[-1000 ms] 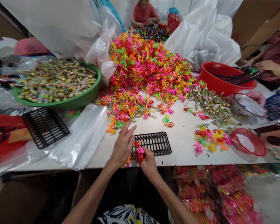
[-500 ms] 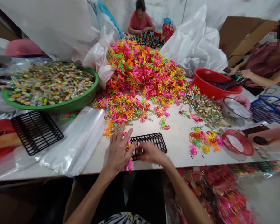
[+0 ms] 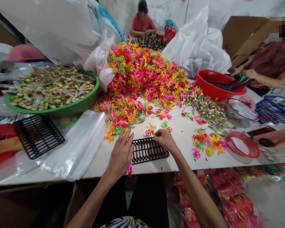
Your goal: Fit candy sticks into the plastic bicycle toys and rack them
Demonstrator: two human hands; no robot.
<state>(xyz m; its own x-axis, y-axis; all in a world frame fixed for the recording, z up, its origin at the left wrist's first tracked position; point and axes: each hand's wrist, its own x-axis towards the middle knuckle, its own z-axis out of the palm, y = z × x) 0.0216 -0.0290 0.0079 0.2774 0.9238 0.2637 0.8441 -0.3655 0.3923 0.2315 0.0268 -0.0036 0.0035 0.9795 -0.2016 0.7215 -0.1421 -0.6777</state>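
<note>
My left hand (image 3: 120,155) rests spread over the table's near edge, and a pink plastic toy bicycle (image 3: 129,170) juts out from beneath its palm. My right hand (image 3: 165,140) lies open just above a black plastic grid rack (image 3: 150,151), its fingertips beside a small orange-and-pink toy bicycle (image 3: 150,129). A green-and-yellow toy bicycle (image 3: 164,124) sits a little beyond it. A huge heap of multicoloured toy bicycles (image 3: 147,74) spreads across the white table (image 3: 180,152) ahead of both hands.
A green basin of wrapped sweets (image 3: 52,107) and a second black rack (image 3: 38,136) lie left, beside clear plastic sheeting. A red basin (image 3: 216,85) and a smaller toy pile (image 3: 207,144) are right. A co-worker's hands (image 3: 244,73) hold a rack far right; another person (image 3: 142,27) sits opposite.
My right hand has let go of the pink toy and moved up and right, past the rack, towards the small bicycles. The rack now lies clear of my hands. My left hand stays near the table edge.
</note>
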